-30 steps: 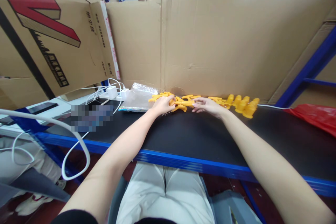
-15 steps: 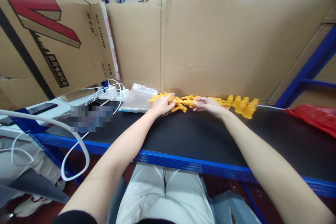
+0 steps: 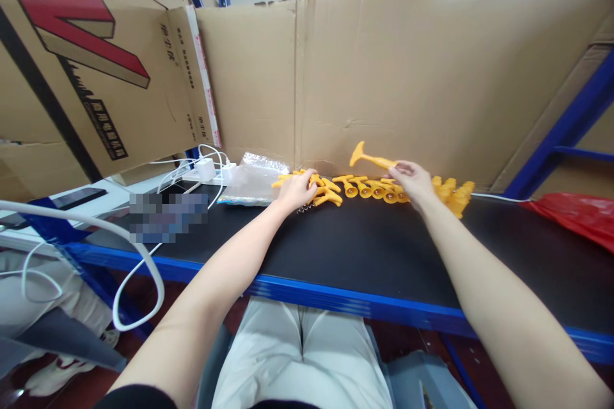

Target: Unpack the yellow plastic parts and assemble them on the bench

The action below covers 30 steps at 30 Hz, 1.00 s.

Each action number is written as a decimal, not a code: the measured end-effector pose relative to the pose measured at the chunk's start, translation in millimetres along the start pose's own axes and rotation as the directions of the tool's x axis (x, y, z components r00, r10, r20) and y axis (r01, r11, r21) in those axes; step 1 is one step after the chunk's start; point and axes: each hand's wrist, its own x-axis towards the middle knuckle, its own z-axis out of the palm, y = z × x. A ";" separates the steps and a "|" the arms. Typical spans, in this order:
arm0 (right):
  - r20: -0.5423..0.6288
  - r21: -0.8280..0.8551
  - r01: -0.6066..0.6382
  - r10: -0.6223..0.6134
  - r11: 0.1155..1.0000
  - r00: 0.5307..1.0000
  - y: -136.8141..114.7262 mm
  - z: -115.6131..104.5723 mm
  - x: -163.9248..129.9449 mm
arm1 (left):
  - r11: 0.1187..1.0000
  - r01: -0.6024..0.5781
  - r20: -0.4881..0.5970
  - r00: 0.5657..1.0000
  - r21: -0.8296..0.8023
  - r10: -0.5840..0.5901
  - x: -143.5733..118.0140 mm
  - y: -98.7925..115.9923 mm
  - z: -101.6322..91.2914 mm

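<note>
The right hand (image 3: 412, 180) pinches one yellow plastic piece (image 3: 368, 157) by its thin end and holds it raised above the row of pieces (image 3: 371, 188), flared end pointing left. The left hand (image 3: 297, 190) rests curled on the heap (image 3: 314, 188) beside it, arm stretched across the black tabletop (image 3: 345, 249).

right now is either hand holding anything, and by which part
The right hand holds one yellow plastic piece by its narrow stem end, flared end in the air. The left hand rests on the yellow pile; a grip cannot be told.
</note>
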 end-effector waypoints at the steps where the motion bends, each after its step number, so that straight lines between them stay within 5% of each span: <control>1: -0.092 -0.047 0.036 -0.040 0.998 0.995 2.0 -6.7 4.1 | 1.000 -0.005 0.006 1.000 -0.003 0.005 -0.1 0.0 0.5; 5: -0.273 -0.401 0.075 -0.197 0.913 0.942 14.1 -35.1 11.9 | 1.000 -0.013 0.024 1.000 -0.009 0.013 -0.2 -1.0 2.6; 10: -0.117 -0.683 0.171 -0.338 0.710 0.934 35.3 -52.3 6.7 | 1.000 -0.025 0.025 0.999 -0.014 0.025 0.0 -1.6 3.1; 16: 0.074 -0.742 0.278 -0.338 0.610 0.938 51.7 -50.8 1.5 | 1.000 -0.014 0.054 0.998 -0.027 0.015 -0.7 0.2 2.0; 23: 0.087 -0.766 0.199 -0.208 0.612 0.974 72.2 -54.8 13.6 | 0.999 -0.019 0.073 0.997 -0.046 0.023 -0.5 0.7 2.1; 30: 0.073 -0.746 0.191 -0.207 0.638 0.976 85.7 -58.9 22.6 | 0.999 -0.028 0.081 0.996 -0.046 0.032 -0.1 0.8 1.6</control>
